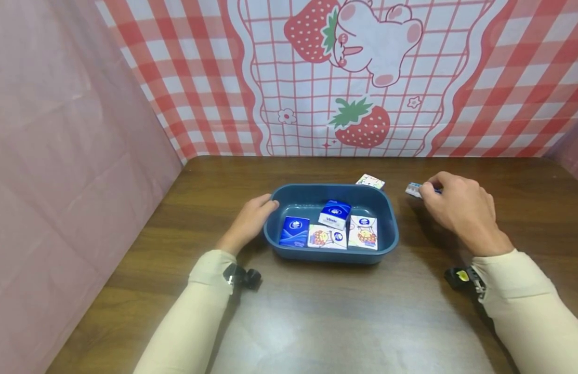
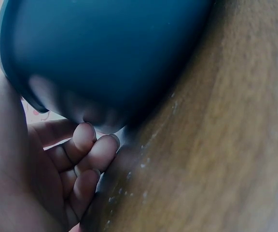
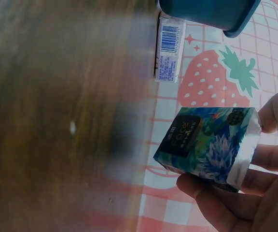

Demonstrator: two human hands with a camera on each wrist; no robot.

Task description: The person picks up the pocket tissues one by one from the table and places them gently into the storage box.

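A dark blue plastic basin (image 1: pixel 331 255) stands on the table, with several blue and white tissue packs inside, among them a blue pack (image 1: pixel 294 231) and a white cartoon-printed pack (image 1: pixel 363 232). At the basin's left end my left hand (image 1: pixel 248 222) holds the rim, its fingers (image 2: pixel 98 153) bent near the outer wall in the left wrist view. Right of the basin, my right hand (image 1: pixel 462 205) pinches a small tissue pack with a blue-green floral print (image 3: pixel 204 145) between thumb and fingers. This pack is lifted off the table and mostly hidden by the hand in the head view.
Just behind the basin's far right corner lies another white patterned tissue pack (image 1: pixel 370 181), its barcode side visible in the right wrist view. A red-and-white checked strawberry cloth (image 1: pixel 307 130) hangs along the back edge of the wooden table (image 1: pixel 336 311). Pinkish fabric (image 1: pixel 74 156) hangs at left.
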